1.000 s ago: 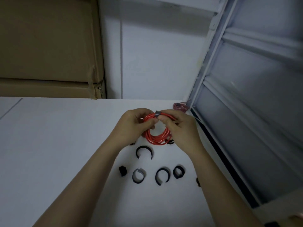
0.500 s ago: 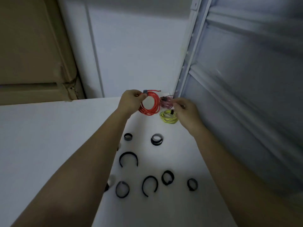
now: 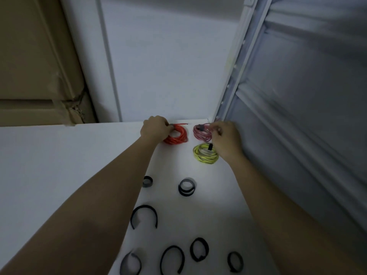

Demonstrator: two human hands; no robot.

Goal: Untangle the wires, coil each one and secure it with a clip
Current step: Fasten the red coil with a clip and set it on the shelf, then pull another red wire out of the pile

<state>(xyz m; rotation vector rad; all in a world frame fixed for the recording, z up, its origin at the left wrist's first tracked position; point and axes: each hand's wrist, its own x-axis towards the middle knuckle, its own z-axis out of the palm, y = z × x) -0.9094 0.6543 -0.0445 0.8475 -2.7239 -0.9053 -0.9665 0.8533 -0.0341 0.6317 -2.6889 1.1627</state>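
My left hand (image 3: 155, 128) grips the red wire coil (image 3: 177, 135) at its top left, where a dark clip wraps it; the coil rests on the white table (image 3: 59, 155) near the back edge. My right hand (image 3: 226, 138) pinches the right side of the pink wire coil (image 3: 201, 132), which lies in the back right corner with a dark clip on it. A yellow-green coil (image 3: 205, 154) with a black clip lies just in front of the pink one, partly under my right wrist.
Several black clip straps lie nearer to me on the table: two closed loops (image 3: 186, 187), an open arc (image 3: 144, 216) and more along the bottom (image 3: 172, 259). A cardboard box (image 3: 35, 76) stands back left. A grey metal panel (image 3: 307, 116) borders the right side.
Both hands held the red coil near me a second ago. My left hand has carried it to the back edge and set it down; my right hand moved onto the pink coil.
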